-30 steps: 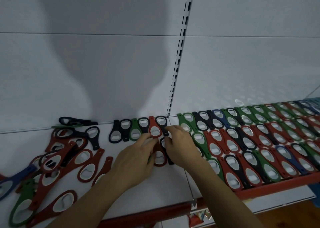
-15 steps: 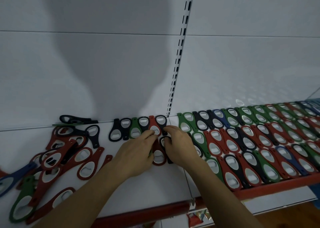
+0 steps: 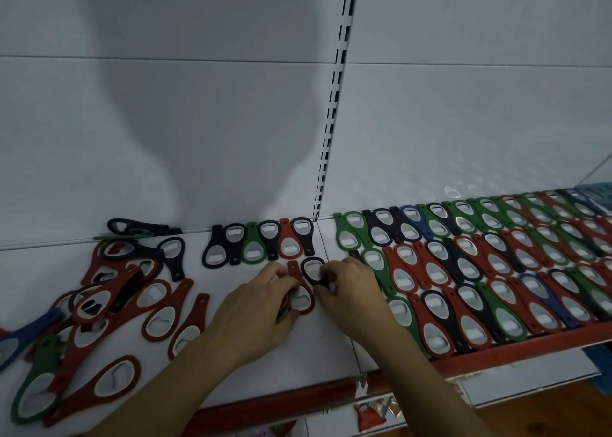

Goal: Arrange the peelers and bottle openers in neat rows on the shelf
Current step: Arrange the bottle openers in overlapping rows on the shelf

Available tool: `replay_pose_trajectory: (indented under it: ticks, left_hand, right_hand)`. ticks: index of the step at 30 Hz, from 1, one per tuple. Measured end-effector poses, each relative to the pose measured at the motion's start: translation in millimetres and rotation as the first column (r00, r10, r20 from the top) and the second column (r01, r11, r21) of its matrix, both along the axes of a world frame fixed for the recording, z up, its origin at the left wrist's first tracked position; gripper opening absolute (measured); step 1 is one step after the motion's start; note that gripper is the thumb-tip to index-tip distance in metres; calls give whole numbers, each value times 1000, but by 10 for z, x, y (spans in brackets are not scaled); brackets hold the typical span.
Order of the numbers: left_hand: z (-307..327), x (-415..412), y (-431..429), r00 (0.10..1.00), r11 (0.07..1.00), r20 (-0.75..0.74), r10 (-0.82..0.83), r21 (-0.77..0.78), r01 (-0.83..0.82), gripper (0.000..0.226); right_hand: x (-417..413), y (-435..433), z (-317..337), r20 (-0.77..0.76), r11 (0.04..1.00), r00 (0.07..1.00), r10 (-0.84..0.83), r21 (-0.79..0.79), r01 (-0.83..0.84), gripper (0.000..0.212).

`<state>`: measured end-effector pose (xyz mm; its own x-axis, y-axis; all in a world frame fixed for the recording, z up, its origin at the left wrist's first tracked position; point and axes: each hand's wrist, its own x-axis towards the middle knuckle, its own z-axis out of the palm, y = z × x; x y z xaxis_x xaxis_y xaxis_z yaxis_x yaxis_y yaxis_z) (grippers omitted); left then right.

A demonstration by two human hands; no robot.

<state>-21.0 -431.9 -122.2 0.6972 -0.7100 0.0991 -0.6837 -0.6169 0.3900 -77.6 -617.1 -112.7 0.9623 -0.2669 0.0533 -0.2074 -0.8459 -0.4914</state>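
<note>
Openers point(image 3: 312, 268) gripped; pile point(image 3: 152, 300) L, rows point(image 3: 433, 271) R.

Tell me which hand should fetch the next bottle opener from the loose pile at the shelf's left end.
Left, probably: the left hand, gripping a red plastic opener, lies nearer the jumbled pile of plastic-handled bottle openers; the right hand, pinching a black oval opener, would have to cross it.

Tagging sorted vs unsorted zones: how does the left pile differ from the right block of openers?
Pose: the pile lies at mixed angles, openers overlapping; the block sits in straight rows.
Colour: the pile is mostly red; the block mixes red, green, black and blue.
Spread: the pile leaves bare shelf around it; the block covers its panel to the front edge.
Shared: loop-shaped openers with metal inserts.
</note>
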Motion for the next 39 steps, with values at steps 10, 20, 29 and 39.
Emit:
replay_pose_trajectory:
  ticks: [10,20,29,39]
  left_hand:
    - [-2,-14,-48,1000,1000,-1,29,-2,-29,36]
    - [317,132,177,690,858,-701,-178,-454,-241,41]
    - [305,129,353,846,749,-517,127,-509,-424,16]
    - [120,294,601,999,999,-49,-17,49,20,44]
  right_hand:
    - [8,3,-26,72,999,997,13,29,-15,17]
    - [-15,159,160,308,964,947,92,211,-162,26]
    - [391,315,248,316,912,942,114,343,-225,12]
    - [621,339,201,88,961,958,271,28,-275,29]
